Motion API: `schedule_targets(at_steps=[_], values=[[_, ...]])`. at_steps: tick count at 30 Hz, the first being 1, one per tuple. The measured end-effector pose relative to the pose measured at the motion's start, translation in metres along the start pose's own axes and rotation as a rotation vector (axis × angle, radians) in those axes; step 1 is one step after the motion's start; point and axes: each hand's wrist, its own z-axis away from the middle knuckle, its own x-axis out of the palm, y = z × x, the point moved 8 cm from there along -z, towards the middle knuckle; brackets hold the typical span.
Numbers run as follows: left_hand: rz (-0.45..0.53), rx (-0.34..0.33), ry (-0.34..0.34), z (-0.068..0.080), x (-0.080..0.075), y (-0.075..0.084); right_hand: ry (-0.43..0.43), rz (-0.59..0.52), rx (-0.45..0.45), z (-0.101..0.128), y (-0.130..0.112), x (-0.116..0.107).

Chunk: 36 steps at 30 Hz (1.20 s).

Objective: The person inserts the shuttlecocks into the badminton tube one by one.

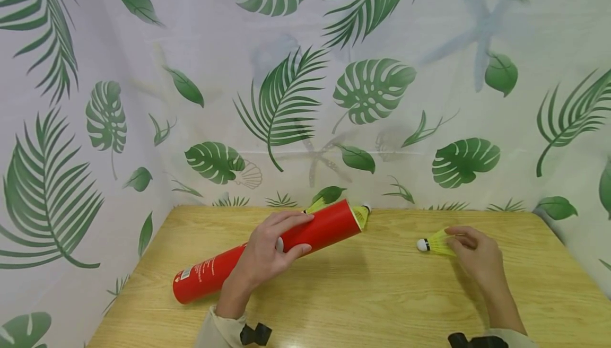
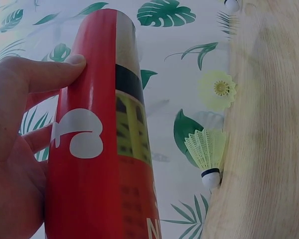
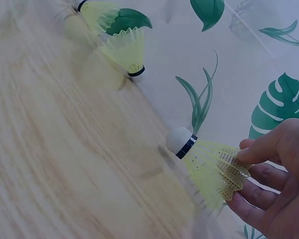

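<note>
A long red shuttlecock tube (image 1: pixel 329 226) slants up to the right in the grip of my left hand (image 1: pixel 267 250), thumb and fingers round its middle. Its lower end lies low over the table at the left. Through a clear strip in the left wrist view, a shuttlecock (image 2: pixel 129 124) shows inside the tube (image 2: pixel 84 174). To the right, my right hand (image 1: pixel 477 255) pinches a yellow shuttlecock (image 1: pixel 436 243) by the skirt rim. Its white head points left, towards the tube's upper end; in the right wrist view this shuttlecock (image 3: pixel 209 167) appears close up.
Two more yellow shuttlecocks lie at the table's back edge: one shuttlecock (image 3: pixel 124 52) behind the tube's upper end, another shuttlecock (image 1: pixel 315 206) further left, partly hidden by the tube. A leaf-printed cloth (image 1: pixel 296 167) hangs behind the wooden table (image 1: pixel 382 295).
</note>
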Motion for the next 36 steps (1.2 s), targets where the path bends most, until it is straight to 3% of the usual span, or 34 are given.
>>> schedule_targets(at_steps=[12, 22, 36], values=[[-0.006, 0.001, 0.010, 0.001, -0.003, 0.001, 0.035, -0.103, -0.033, 0.000, -0.020, -0.017], [0.005, -0.005, 0.013, 0.001, -0.003, 0.001, 0.106, -0.202, -0.106, 0.004, -0.051, -0.035], [0.001, 0.015, 0.015, 0.001, -0.004, 0.003, 0.176, -0.246, -0.188, 0.014, -0.082, -0.045]])
